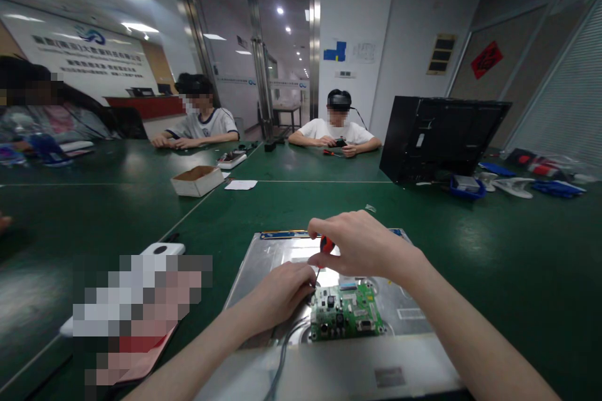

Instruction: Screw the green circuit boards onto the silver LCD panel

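My right hand (pixel 355 243) is closed around the red and black handle of a screwdriver (pixel 325 244). Its thin shaft points down toward the upper left corner of a green circuit board (pixel 345 310). Close to the screwdriver's tip, my left hand (pixel 289 288) has its fingers bent together at the board's edge; whatever they pinch is hidden. The board lies on the silver metal back of a flat display panel (pixel 404 319). A grey cable (pixel 282 357) runs from under my left hand toward the panel's near edge.
Left of the panel lie a white device (pixel 160 250) and a pink, partly blurred object (pixel 150 360). Farther off stand an open cardboard box (pixel 197 180), a white paper (pixel 241 185), and a large black monitor (pixel 442 138) at right. Several people sit around the green table (pixel 493 250).
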Demonstrator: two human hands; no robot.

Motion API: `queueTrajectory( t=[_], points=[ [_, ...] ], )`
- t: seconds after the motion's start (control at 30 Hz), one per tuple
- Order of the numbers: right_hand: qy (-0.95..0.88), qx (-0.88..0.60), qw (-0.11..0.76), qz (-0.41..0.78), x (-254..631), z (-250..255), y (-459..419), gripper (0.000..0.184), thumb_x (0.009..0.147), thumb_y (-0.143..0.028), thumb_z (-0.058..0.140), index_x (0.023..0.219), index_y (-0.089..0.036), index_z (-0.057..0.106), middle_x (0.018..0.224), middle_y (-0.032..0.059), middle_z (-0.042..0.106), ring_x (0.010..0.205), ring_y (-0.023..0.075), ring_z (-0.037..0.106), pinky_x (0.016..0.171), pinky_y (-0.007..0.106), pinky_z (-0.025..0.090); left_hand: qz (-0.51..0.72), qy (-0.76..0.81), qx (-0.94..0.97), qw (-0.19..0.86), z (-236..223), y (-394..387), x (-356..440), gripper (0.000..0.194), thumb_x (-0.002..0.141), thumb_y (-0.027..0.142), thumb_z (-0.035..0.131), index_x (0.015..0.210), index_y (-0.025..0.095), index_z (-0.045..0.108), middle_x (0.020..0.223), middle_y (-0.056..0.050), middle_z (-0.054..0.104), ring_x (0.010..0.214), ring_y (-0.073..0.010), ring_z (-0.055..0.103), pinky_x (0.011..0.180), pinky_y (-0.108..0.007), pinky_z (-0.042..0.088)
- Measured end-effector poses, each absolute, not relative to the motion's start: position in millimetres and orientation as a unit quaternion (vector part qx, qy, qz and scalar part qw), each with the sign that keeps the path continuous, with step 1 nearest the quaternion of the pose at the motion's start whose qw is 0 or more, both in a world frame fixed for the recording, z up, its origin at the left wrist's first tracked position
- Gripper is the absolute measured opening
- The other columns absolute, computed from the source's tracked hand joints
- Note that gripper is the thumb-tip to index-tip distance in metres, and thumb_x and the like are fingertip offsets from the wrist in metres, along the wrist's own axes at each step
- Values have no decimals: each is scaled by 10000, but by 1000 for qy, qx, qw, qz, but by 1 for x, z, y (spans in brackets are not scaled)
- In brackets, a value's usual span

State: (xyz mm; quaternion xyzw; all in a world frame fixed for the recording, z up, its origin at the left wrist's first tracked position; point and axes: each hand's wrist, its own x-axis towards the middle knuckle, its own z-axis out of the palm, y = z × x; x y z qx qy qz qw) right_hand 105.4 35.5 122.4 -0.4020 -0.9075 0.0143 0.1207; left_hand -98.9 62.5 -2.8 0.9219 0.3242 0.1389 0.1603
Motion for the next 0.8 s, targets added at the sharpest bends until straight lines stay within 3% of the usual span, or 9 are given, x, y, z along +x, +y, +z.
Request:
queueTrajectory(
  t=[0.13, 0.23, 0.4, 0.63, 0.8],
  points=[
    [-902, -418, 107, -11, 104, 121, 38, 232, 932, -437, 588, 993, -215, 617, 803, 30, 723, 672, 174, 622, 527, 280, 240, 144, 320, 923, 157, -4, 63, -100, 130, 907, 119, 485, 848, 188, 578, 868, -38, 664, 802, -209, 603, 717, -315, 444],
    [-902, -420, 100, -11, 103, 123, 37, 161, 921, -319, 591, 1042, -214, 606, 845, 33, 729, 685, 170, 623, 538, 275, 260, 145, 315, 925, 157, -7, 64, -100, 133, 908, 114, 481, 862, 188, 582, 870, -36, 666, 794, -204, 603, 725, -316, 445],
    [-916, -385, 105, 37, 105, 127, 33, 288, 850, -203, 608, 1131, -209, 543, 975, 26, 718, 721, 158, 615, 555, 268, 307, 141, 311, 925, 164, -9, 66, -100, 134, 920, 128, 476, 884, 181, 594, 916, -48, 677, 809, -208, 609, 725, -322, 446],
    [-905, -411, 108, 0, 103, 123, 36, 216, 920, -396, 598, 1046, -220, 590, 844, 26, 732, 692, 185, 632, 532, 281, 249, 137, 322, 924, 151, -3, 63, -98, 133, 908, 139, 483, 855, 185, 596, 901, -47, 667, 811, -211, 602, 701, -305, 448],
    [-907, -406, 112, 5, 103, 123, 34, 218, 870, -222, 581, 1086, -206, 557, 899, 34, 725, 692, 164, 618, 542, 272, 260, 146, 315, 924, 161, -6, 63, -100, 131, 916, 134, 471, 892, 186, 589, 897, -48, 668, 818, -213, 601, 722, -314, 453]
  ],
)
